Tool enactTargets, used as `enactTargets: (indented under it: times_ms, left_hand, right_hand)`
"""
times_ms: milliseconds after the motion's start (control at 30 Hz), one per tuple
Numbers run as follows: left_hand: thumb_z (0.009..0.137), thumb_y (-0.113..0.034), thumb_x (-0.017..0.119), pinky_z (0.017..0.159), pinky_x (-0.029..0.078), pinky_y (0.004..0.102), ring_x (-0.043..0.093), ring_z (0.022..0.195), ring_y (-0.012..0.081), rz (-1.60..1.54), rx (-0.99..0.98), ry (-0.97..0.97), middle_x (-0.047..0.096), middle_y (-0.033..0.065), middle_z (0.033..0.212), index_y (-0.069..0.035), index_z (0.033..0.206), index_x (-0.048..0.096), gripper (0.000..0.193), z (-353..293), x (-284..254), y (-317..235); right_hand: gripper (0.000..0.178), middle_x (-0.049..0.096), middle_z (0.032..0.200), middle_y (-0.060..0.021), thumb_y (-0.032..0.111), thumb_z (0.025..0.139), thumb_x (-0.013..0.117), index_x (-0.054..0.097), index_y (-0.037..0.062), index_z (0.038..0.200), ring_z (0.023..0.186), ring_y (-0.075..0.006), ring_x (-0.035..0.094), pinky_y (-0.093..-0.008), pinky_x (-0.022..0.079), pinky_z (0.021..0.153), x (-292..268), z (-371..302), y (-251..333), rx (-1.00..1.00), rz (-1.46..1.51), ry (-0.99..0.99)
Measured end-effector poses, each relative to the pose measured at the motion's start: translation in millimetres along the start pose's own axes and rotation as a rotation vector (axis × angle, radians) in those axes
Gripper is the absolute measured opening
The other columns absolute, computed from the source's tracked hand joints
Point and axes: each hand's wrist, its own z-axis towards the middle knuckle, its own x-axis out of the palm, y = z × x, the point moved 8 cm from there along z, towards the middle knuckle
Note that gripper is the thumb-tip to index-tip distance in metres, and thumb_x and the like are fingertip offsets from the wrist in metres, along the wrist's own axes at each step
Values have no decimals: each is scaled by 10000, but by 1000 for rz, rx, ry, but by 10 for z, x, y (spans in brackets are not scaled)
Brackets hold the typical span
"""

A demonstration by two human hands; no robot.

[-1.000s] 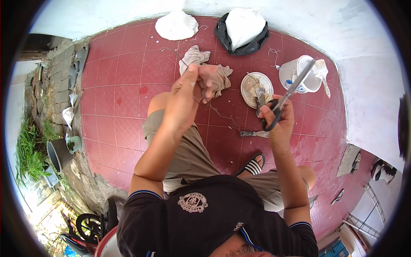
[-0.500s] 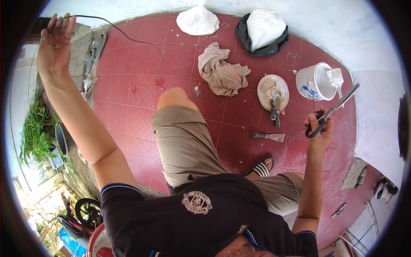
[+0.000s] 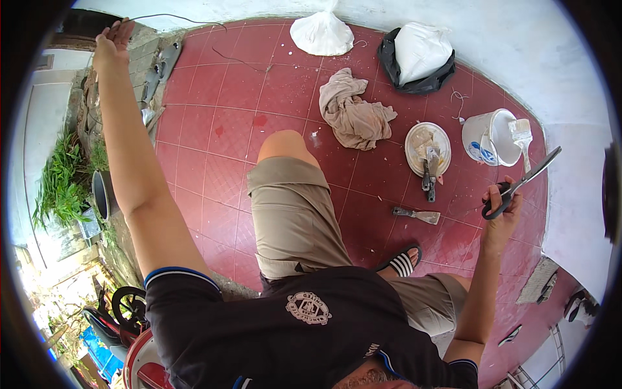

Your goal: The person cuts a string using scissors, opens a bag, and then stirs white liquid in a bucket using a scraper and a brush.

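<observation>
My left hand point(image 3: 114, 47) is raised at the upper left, arm stretched out, with its fingers partly curled. A thin dark cord point(image 3: 175, 17) runs from those fingers to the right and bends back above the red tiles. How the fingers grip it is hard to see. My right hand point(image 3: 503, 217) holds black-handled scissors point(image 3: 528, 174) by the finger loops, blades pointing up and right. Near it on the floor lie a putty knife point(image 3: 418, 214) and a white lid point(image 3: 446, 144) with more putty knives on it. Beside these is a white bucket point(image 3: 476, 137) with a paintbrush point(image 3: 521, 132) at its rim.
A crumpled beige cloth point(image 3: 353, 110) lies on the red tiled floor point(image 3: 214, 168). Along the white wall stand a tied white bag point(image 3: 322, 35) and a white sack point(image 3: 422, 52) in a black plastic bag. Plants point(image 3: 61, 178) and a parked motorbike point(image 3: 123, 311) are at the left.
My left hand has gone slightly up and right in view, its fingers more curled, and the cord's curve has shifted. The scissors stay in my right hand. The whole view has shifted a little.
</observation>
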Motion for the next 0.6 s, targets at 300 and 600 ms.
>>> enactTargets:
  times_ms: [300,600]
  left_hand:
    - [1082,-259,371,809,610,492,687,952,335,81,-612,-121,655,156,1011,11,1064,547,323,-727,-719,2073]
    - [1053,-126,455,796,630,465,719,850,332,-75,-876,-210,697,177,935,8,985,588,200,-1422,-1007,3282]
  right_hand:
    - [414,581,950,-38,32,897,715,517,23,1260,758,-98,605,-224,483,676,53,41,-176,39,-23,35]
    - [415,586,940,-29,54,894,728,523,32,1254,750,-88,600,-220,477,658,147,7,-299,84,-88,46]
